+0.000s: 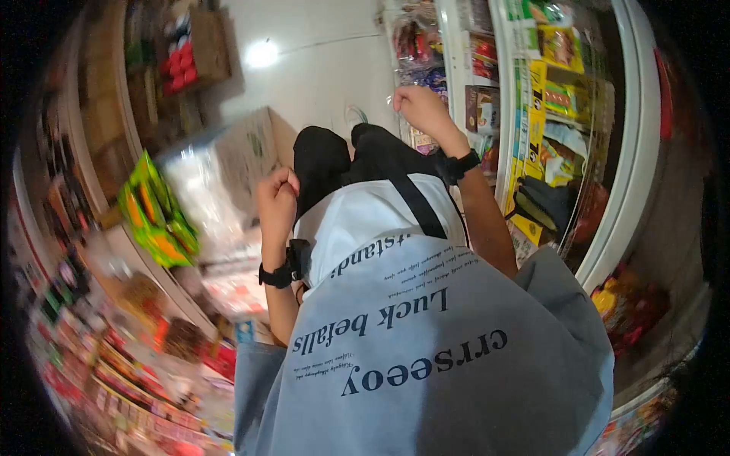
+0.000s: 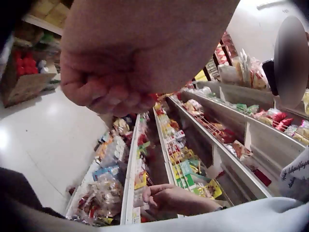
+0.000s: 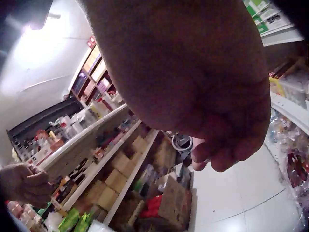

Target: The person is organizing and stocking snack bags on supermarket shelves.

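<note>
My left hand (image 1: 278, 199) is raised in front of the body, its fingers loosely curled and holding nothing. A green packet (image 1: 157, 214) and a plastic-wrapped pack (image 1: 209, 182) are to its left. Farther forward, my right hand (image 1: 423, 114) hangs beside the shelf of packaged goods, also loosely curled and without an object. The left wrist view has my left hand (image 2: 120, 63) large at the top and my right hand (image 2: 176, 199) low down. In the right wrist view, curled fingers show on my right hand (image 3: 193, 87); my left hand (image 3: 29, 186) is at the left edge.
Shelves with packaged goods (image 1: 559, 99) line the right side, and more shelving stands on the left. An open carton (image 1: 205, 47) with red items sits at the upper left. Pale tiled floor (image 1: 319, 76) lies ahead between them. Another person (image 2: 291, 63) appears at right.
</note>
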The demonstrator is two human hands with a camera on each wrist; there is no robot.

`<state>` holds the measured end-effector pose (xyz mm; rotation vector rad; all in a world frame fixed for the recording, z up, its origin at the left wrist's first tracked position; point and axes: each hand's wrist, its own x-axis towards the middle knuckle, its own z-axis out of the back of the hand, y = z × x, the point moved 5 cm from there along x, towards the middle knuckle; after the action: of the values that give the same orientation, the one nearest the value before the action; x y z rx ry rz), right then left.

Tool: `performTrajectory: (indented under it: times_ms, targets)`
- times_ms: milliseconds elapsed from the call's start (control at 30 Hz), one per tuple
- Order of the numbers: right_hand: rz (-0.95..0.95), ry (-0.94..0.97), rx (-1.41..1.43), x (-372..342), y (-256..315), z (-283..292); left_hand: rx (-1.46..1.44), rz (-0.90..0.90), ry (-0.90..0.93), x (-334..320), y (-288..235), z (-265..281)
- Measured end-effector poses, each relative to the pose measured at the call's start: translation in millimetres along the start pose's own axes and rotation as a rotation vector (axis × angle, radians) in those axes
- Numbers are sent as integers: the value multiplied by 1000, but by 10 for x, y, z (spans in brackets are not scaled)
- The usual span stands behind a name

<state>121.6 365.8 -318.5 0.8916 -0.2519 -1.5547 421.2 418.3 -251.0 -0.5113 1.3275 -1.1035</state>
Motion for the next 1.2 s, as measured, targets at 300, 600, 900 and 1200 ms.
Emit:
performTrajectory:
  times_ms: [300, 600, 900, 1200]
  targets:
    - [-333, -246, 115, -143, -129, 123, 230, -152, 462, 1468, -933, -210]
    - [-676, -648, 306, -543, 277, 227, 425, -375, 791, 2701, -1757, -273]
    - [-905, -850, 424, -1176, 576, 30, 1085, -895, 958, 2892, -1992, -856]
    - [-826, -1220, 391, -1092, 673, 702, 1141, -1104, 1249, 2539, -2100, -1509]
